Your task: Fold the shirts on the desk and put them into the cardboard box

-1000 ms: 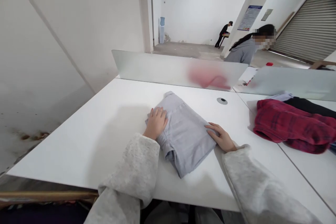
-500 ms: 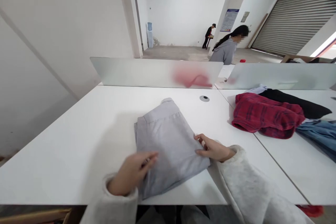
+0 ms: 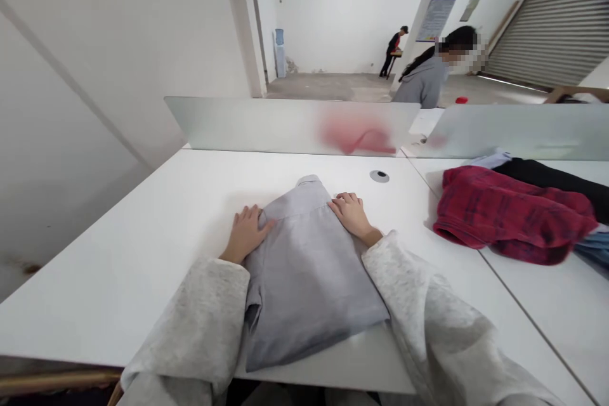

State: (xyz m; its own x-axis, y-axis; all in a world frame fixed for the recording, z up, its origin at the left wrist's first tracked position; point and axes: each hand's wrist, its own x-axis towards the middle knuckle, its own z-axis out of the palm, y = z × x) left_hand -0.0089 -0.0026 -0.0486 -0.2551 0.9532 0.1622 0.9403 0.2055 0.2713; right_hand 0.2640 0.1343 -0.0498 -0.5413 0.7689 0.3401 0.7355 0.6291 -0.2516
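Note:
A folded light grey shirt point(image 3: 304, 266) lies on the white table point(image 3: 143, 235) right in front of me, its collar pointing away. My left hand point(image 3: 247, 231) rests flat on the shirt's far left corner, fingers stretched out. My right hand point(image 3: 351, 212) lies flat on the far right corner near the collar, fingers spread. Neither hand grips the cloth. Both my arms are in light grey fleece sleeves.
A heap of clothes lies to the right: a red plaid garment point(image 3: 509, 212), a black one point(image 3: 552, 177) and a bit of blue denim point(image 3: 592, 244). A frosted divider panel point(image 3: 266, 124) lines the table's far edge. A cable grommet point(image 3: 379, 176) sits beyond the shirt. Two people stand in the background.
Both hands have moved from the near sides of the shirt up to its far corners by the collar. The shirt has turned to lie straighter in front of me.

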